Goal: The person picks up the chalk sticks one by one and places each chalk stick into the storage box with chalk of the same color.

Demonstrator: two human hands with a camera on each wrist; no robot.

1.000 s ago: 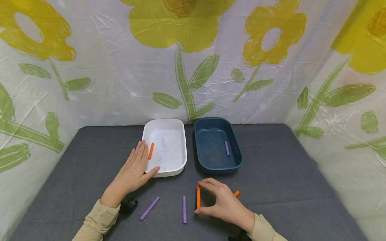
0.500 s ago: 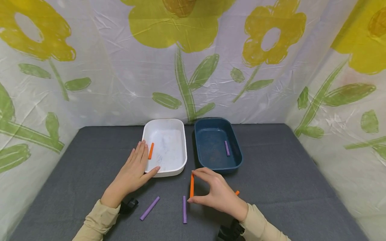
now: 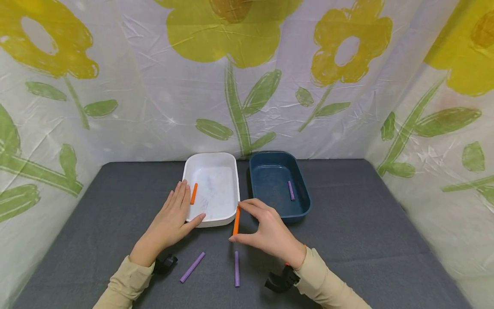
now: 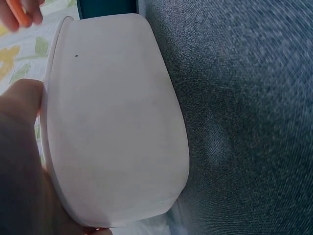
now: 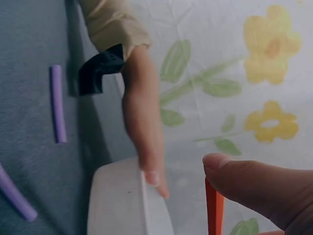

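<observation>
Right hand [image 3: 266,225] pinches a slim orange rod-shaped stick [image 3: 236,221] end to end, thumb on the near tip, a finger on the far one; left hand [image 3: 173,219], fingers straight, lies over the left rim of a white rounded-rectangular tray [image 3: 210,223], apparently steadying it. The held stick's long axis runs almost straight away from the person, its far end leaning slightly right. That end overlaps the tray's near right corner from above; contact cannot be told. This looks like a mid-carry step, and the next move would call for raising the stick clear of the rim without losing either tip.

Inside the white tray, a second orange stick [image 3: 194,194] lies along the left side. A dark blue rounded tray [image 3: 270,189] stands just right, holding a short purple stick [image 3: 290,190]. Nearer on the grey cloth-covered tabletop [image 3: 347,214] lie a slanted purple stick [image 3: 192,267] and a straighter purple stick [image 3: 237,269].
</observation>
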